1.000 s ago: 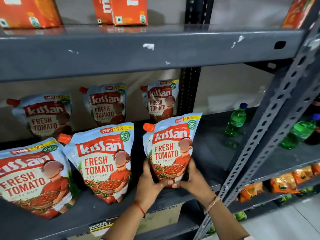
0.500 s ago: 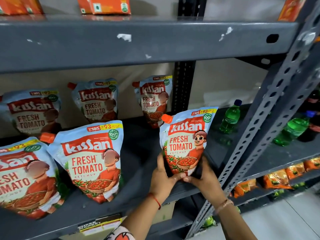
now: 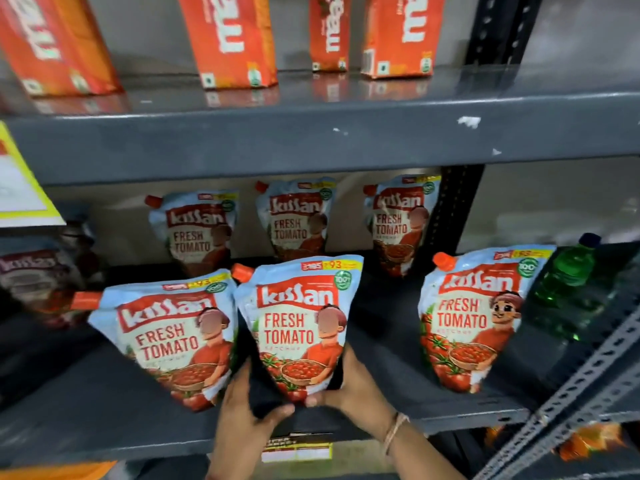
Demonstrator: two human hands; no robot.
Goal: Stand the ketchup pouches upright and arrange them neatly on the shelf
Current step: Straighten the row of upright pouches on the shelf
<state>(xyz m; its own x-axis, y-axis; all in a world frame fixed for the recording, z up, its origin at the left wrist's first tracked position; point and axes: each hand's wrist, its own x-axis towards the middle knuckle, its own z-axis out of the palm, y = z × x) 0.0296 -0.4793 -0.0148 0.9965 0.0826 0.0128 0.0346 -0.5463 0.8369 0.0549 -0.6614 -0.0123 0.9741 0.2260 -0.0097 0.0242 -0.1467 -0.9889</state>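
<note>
Several blue-and-red ketchup pouches stand on the grey shelf. In the front row the middle pouch is upright, gripped at its base by my left hand and my right hand. A left front pouch leans left, touching it. A right front pouch stands alone, a gap apart. Three more pouches stand in the back row: left, middle, right. A blurred pouch sits at the far left.
Orange cartons stand on the upper shelf. A green bottle stands right of the pouches. A perforated steel upright crosses the lower right. A yellow-edged sign hangs at the left.
Both hands let go of the right front pouch, which now stands alone, and moved left to grip the middle front pouch. The camera view swung left and up.
</note>
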